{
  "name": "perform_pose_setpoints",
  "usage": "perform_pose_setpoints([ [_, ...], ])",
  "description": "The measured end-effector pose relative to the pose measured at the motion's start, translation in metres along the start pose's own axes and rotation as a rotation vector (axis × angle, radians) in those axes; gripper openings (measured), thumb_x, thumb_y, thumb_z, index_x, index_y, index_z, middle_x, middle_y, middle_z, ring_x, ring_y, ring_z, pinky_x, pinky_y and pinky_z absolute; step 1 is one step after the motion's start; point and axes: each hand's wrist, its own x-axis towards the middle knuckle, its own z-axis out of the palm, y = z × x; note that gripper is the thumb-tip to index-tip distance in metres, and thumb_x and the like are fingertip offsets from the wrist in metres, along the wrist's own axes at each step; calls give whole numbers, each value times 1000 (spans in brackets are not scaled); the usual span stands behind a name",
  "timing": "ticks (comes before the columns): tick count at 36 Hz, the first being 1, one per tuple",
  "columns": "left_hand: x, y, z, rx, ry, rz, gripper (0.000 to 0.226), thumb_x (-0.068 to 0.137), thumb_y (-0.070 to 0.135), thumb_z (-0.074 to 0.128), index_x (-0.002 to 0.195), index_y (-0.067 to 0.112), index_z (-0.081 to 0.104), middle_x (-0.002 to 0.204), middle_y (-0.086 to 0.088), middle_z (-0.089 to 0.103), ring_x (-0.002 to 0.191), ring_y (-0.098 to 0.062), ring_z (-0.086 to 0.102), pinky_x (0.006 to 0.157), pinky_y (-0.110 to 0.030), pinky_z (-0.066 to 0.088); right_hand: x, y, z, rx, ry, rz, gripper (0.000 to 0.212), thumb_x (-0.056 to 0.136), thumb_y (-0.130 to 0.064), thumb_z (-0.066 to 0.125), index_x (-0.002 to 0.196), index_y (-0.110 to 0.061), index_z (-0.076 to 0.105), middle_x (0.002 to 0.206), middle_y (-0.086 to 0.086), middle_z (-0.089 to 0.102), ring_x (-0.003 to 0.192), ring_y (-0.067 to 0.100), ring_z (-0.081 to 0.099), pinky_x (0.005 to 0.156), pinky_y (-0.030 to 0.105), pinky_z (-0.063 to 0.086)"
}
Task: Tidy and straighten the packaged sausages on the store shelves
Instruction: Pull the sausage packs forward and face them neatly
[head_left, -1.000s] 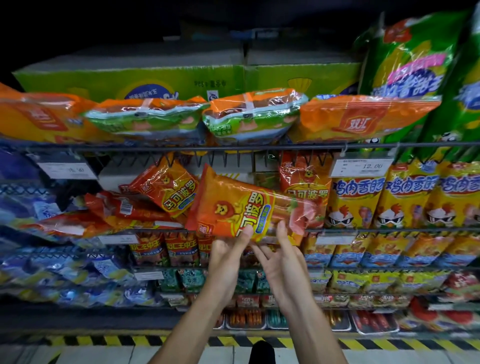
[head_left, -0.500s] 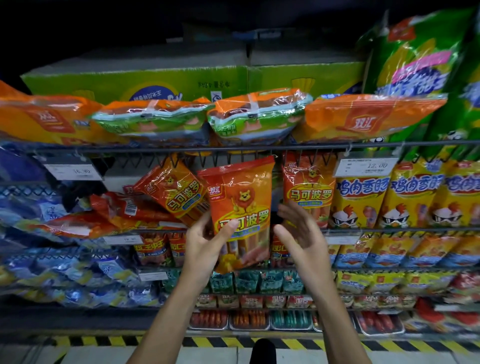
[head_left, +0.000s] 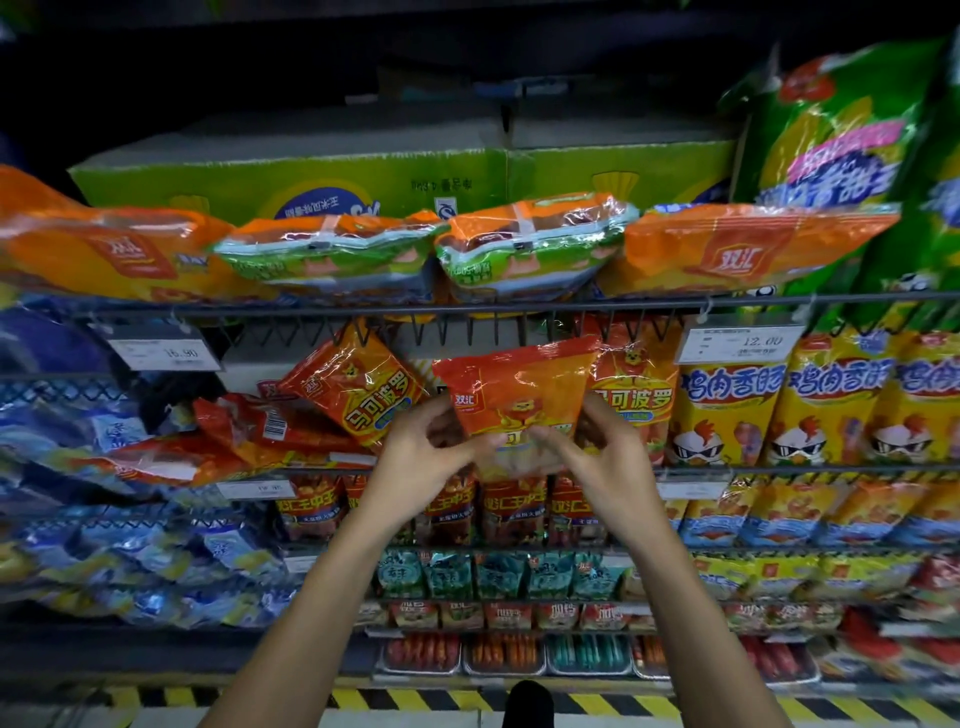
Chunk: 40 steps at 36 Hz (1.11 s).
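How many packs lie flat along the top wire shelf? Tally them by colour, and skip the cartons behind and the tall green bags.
Orange packs: 2
Green-and-orange packs: 2
Total: 4

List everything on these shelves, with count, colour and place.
held sausage pack: one, orange-red, upright, centre second shelf
tilted sausage pack: one, orange-red, left of it
upright sausage pack: one, orange-red, right of it
fallen packs: several, red, lying left
yellow chicken packs: at least three, second shelf right
green-orange packs: two, top shelf
orange flat packs: two, top shelf ends
green cartons: two, behind
blue packs: many, lower left
price tags: two readable, white, top rail
left hand: grips held pack
right hand: grips held pack
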Motion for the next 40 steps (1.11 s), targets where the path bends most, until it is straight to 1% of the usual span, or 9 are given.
perform_pose_setpoints([
  [7, 20, 0, 4, -50, 11, 65, 34, 86, 14, 78, 113, 28, 66, 110, 15, 74, 109, -6, 68, 91, -19, 52, 15, 2, -3, -69, 24, -86, 13, 94, -24, 70, 96, -31, 59, 80, -24, 62, 77, -1, 60, 73, 18, 46],
  [13, 31, -12, 9, -7, 2, 42, 41, 85, 12, 78, 118, 32, 62, 112, 21, 71, 111, 0, 66, 92, -15, 52, 16, 20, -2, -201, 116, -92, 37, 93, -29, 71, 75, -24, 39, 62, -5, 25, 56, 11, 34, 60, 19, 28],
  [21, 37, -45, 17, 89, -34, -27, 47, 89, 21, 76, 132, 21, 59, 125, 16, 66, 114, 8, 61, 98, -16, 50, 11, 32, 4, -252, 111, -68, 47, 95, -15, 69, 85, -46, 36, 64, -26, 57, 60, -7, 53, 61, 11, 40],
  [24, 39, -51, 21, 54, -25, -31, 52, 90, 21, 75, 138, 19, 56, 128, 14, 65, 118, 3, 62, 99, -18, 51, 12, 46, 7, -306, 145, -18, 29, 96, -36, 65, 83, -34, 40, 56, 2, 41, 49, 17, 44, 55, 43, 36],
  [26, 42, -53, 24, 50, -11, -29, 53, 91, 23, 74, 140, 20, 54, 129, 14, 66, 117, 3, 62, 97, -17, 51, 13, 57, 11, -326, 173, 20, 25, 97, -44, 61, 92, -23, 48, 59, -1, 35, 50, 18, 38, 57, 45, 32],
  [29, 47, -54, 27, 103, 1, -22, 44, 94, 27, 70, 135, 26, 55, 124, 19, 66, 111, 11, 61, 92, -11, 49, 7, 59, 24, -279, 210, 50, 54, 100, -42, 59, 146, -20, 42, 105, -22, 58, 95, -5, 56, 84, 23, 45],
  [32, 50, -64, 26, 189, -13, -42, 38, 95, 38, 66, 131, 38, 52, 122, 24, 63, 112, 13, 59, 101, -20, 47, -8, 61, 38, -334, 281, 9, 75, 99, -31, 63, 160, -23, 19, 161, -13, 26, 146, -10, 18, 112, 4, 20],
  [36, 52, -84, 23, 305, -48, -37, 48, 91, 53, 66, 135, 35, 54, 131, 19, 65, 124, -2, 59, 111, -43, 45, -22, 75, 48, -455, 291, -80, 77, 98, -25, 66, 160, -19, 22, 164, -5, 23, 153, 11, 16, 123, 28, 24],
  [40, 55, -98, 21, 400, -69, -26, 51, 91, 57, 62, 133, 30, 57, 128, 17, 66, 121, -3, 61, 107, -48, 47, -25, 86, 48, -529, 224, -135, 77, 96, -21, 66, 159, -15, 22, 167, -3, 16, 155, 17, 13, 116, 48, 38],
])
